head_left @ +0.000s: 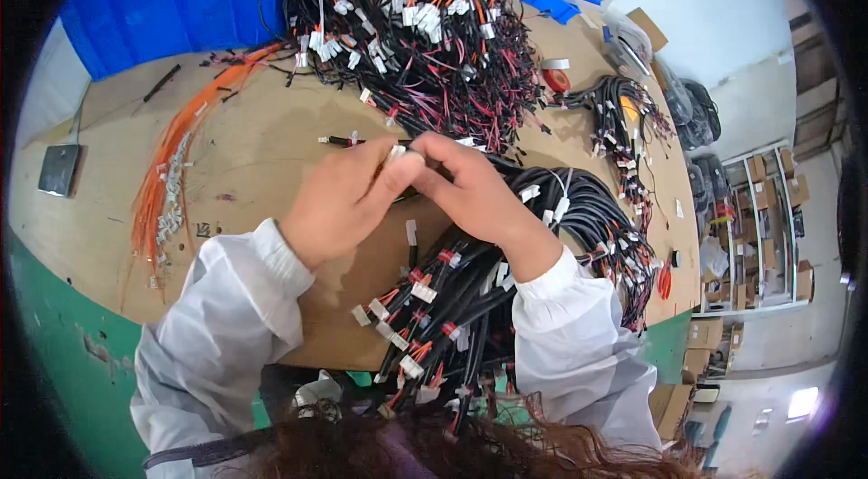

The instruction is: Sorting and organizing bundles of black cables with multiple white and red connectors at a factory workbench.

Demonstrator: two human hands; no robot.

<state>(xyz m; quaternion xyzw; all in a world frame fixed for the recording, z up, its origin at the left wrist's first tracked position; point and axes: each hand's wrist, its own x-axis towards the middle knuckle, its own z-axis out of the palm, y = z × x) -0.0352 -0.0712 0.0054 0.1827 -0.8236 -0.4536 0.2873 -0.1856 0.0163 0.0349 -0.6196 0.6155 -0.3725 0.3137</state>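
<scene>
My two hands meet over the middle of the table, fingertips together. My left hand (339,199) is closed, pinching a small white connector (395,154) between thumb and forefinger. Touching it, my right hand (484,199) has its fingers closed too; what lies in them is hidden. A black cable end (344,141) with a pale tip sticks out beyond my left fingers. Under my right wrist runs a thick bundle of black cables (588,203), bent round in a loop. Its near ends carry white connectors (423,291) and red bands, hanging over the table's front edge.
A large heap of black cables (398,36) with white connectors fills the back of the table. Orange wires (172,149) with white ends lie at left, near a dark square box (60,169). Right of the heap are a red tape roll (556,79) and another cable bundle (619,117).
</scene>
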